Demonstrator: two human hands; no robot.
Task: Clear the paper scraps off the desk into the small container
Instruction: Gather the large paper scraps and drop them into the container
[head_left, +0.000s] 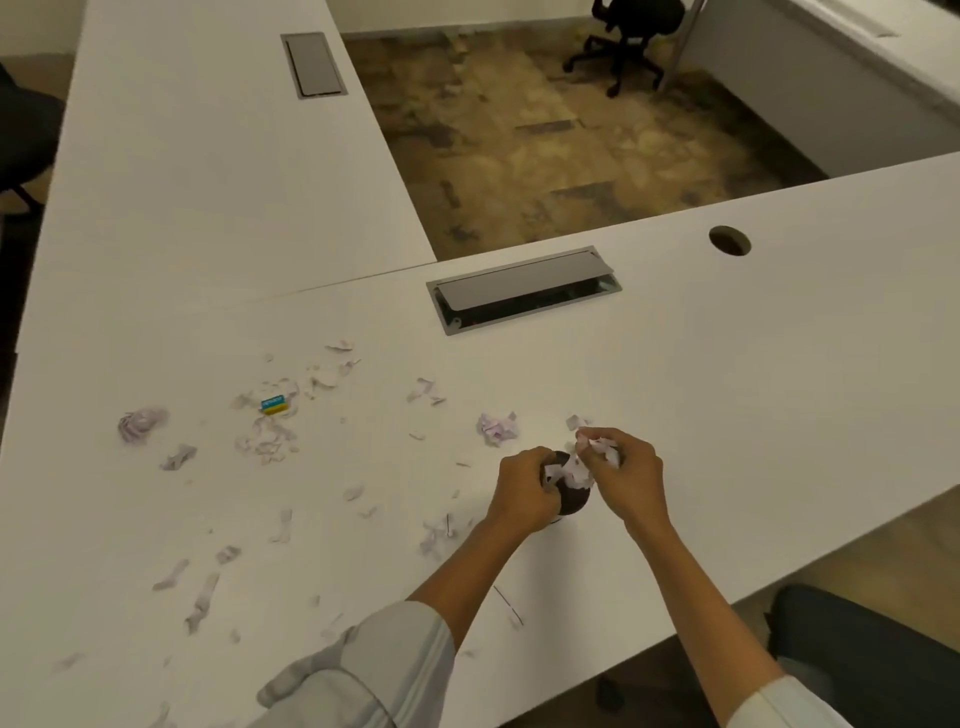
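A small dark container (574, 498) stands on the white desk (727, 364) near its front edge, with pale paper scraps bulging from its mouth. My left hand (524, 491) grips the container's left side. My right hand (626, 470) is closed on a bunch of scraps (602, 448) right over the container's opening. A crumpled scrap (496, 428) lies just behind the container. A crumpled ball (139, 423) sits far left. Several torn scraps (265, 441) are strewn across the left and middle of the desk, down to the front edge.
A small blue and yellow eraser (274, 404) lies among the scraps. A metal cable hatch (524, 291) stands open behind the work area, a round cable hole (730, 240) to its right. A second desk wing (208, 156) runs off to the left rear. A thin dark wire (508, 605) lies near my left forearm.
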